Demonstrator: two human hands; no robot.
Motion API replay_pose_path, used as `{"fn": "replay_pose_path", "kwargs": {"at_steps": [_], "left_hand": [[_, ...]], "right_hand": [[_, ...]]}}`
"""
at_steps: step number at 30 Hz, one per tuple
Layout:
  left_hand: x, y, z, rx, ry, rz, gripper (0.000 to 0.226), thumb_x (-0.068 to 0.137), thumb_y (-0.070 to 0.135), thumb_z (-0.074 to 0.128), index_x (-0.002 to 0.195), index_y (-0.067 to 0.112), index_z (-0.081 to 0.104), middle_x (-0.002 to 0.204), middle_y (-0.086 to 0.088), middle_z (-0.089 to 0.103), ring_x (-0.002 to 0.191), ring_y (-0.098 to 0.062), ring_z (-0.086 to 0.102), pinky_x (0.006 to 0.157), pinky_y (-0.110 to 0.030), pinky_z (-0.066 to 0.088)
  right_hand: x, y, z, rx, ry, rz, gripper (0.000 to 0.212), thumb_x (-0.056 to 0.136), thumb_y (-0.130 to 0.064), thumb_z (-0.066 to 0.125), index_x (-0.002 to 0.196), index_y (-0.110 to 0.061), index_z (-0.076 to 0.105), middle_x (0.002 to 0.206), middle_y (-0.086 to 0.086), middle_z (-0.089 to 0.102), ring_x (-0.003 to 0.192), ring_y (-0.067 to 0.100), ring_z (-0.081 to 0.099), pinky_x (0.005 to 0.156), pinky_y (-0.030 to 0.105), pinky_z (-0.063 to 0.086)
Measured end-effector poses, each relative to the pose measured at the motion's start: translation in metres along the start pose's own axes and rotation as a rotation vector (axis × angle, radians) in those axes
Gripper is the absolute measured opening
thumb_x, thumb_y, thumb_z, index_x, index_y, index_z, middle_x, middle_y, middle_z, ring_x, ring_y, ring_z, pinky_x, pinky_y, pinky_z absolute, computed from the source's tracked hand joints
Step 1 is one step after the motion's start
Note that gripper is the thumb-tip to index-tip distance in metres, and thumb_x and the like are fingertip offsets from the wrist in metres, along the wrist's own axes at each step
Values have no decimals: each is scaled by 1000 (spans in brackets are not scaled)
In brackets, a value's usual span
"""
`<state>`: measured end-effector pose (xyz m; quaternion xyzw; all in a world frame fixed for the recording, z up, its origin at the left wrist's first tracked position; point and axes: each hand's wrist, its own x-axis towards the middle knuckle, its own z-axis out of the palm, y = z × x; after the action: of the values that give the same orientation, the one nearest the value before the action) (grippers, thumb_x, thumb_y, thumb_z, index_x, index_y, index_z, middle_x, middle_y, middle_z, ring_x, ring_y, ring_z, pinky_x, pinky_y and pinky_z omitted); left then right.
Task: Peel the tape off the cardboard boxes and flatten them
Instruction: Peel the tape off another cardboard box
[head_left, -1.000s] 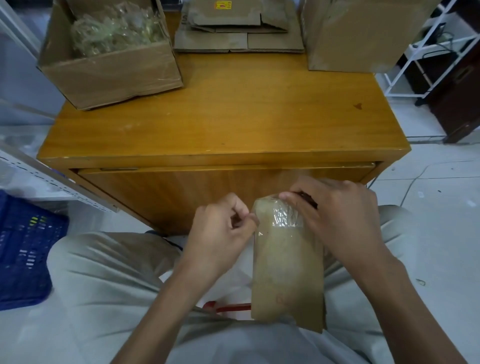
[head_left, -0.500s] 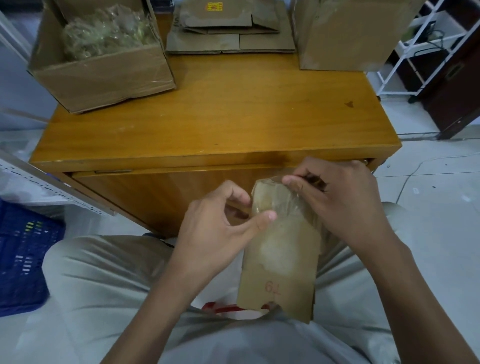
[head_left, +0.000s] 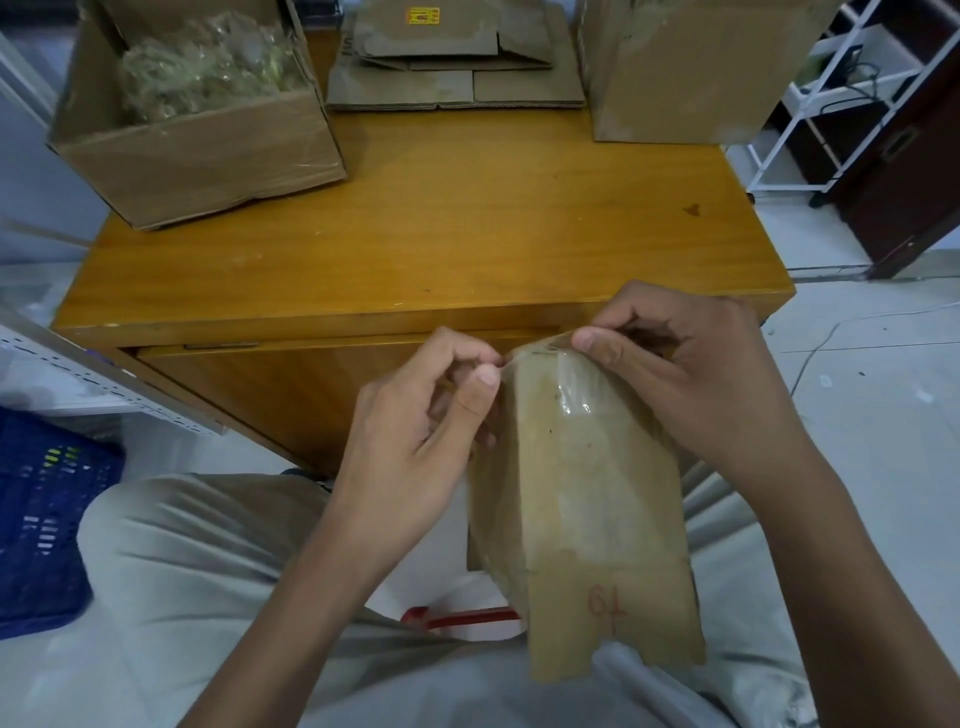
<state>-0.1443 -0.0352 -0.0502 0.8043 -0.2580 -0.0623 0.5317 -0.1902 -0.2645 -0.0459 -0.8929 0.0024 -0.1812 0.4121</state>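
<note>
A: Pinching at the top left corner of the small cardboard box (head_left: 582, 499), the left hand (head_left: 415, 441) has thumb and forefinger closed on the edge of the clear tape (head_left: 566, 384).

B: And the right hand (head_left: 696, 374)?

A: It grips the box's top edge, fingers curled over it, thumb pressed on the tape. The box stands upright over the person's lap (red writing near its lower end).

B: Beyond that?

A: A wooden desk (head_left: 415, 228): an open box of crumpled tape (head_left: 202, 104) at its back left, flattened cardboard (head_left: 457, 57) mid-back, a tall box (head_left: 691, 67) at right. A blue crate (head_left: 47, 519) sits on the floor, left.
</note>
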Motion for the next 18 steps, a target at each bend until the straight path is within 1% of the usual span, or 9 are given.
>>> {"fn": "replay_pose_path", "kwargs": {"at_steps": [2,3,5,7,9,11,14,16,18], "left_hand": [[3,0,-4,-23,-5,11,20,107,30,51,106,17,67,82,4,68,76,-14,68,61,-13,48],[5,0,-6,-37,-16,15,21,108,29,50,106,17,67,83,3,68,77,-17,69,62,-16,50],[8,2,-10,-64,-37,21,21,109,29,49,105,17,66,83,1,68,78,-21,70,62,-23,53],[12,8,-14,-60,-32,46,20,108,30,51,102,18,66,82,1,68,76,-23,70,62,-30,55],[19,17,-20,-54,-15,90,18,107,29,54,98,18,65,79,1,67,74,-22,70,61,-40,57],[29,31,-27,-46,-3,149,16,107,26,58,94,19,65,77,0,66,72,-22,68,60,-46,55],[47,57,-42,-59,-8,254,5,98,20,64,95,19,69,81,-1,65,77,-24,63,65,-45,50],[61,71,-52,-94,-16,311,14,94,21,59,101,16,70,88,0,68,85,-23,64,69,-40,51],[78,77,-56,-30,29,327,26,93,35,53,108,20,68,100,7,70,97,-16,65,76,-30,52]], "right_hand": [[1,-3,-1,79,-3,5,21,98,-35,69,89,-18,77,82,-11,74,79,12,71,69,34,56],[2,-4,0,104,-4,4,19,98,-33,69,89,-17,76,82,-11,74,79,12,71,68,32,56],[4,-4,2,139,-2,3,16,99,-28,70,90,-16,76,83,-9,74,79,11,71,68,32,56],[6,-4,4,186,8,8,14,100,-24,70,91,-16,77,84,-6,75,80,11,71,68,32,55],[9,-7,3,251,30,5,15,100,-23,68,91,-16,76,85,-5,75,79,12,69,68,28,53],[15,-13,2,302,79,-31,15,101,-22,65,90,-19,75,83,-6,72,76,8,66,66,23,50],[29,-23,0,340,200,-82,16,102,-22,61,89,-24,70,80,-11,68,73,4,59,66,19,45],[42,-26,2,344,291,-96,18,104,-23,58,88,-26,66,79,-17,64,73,1,57,67,16,44],[59,-25,7,314,394,-117,20,106,-22,53,89,-25,62,80,-18,60,75,-1,55,69,16,43]]}}
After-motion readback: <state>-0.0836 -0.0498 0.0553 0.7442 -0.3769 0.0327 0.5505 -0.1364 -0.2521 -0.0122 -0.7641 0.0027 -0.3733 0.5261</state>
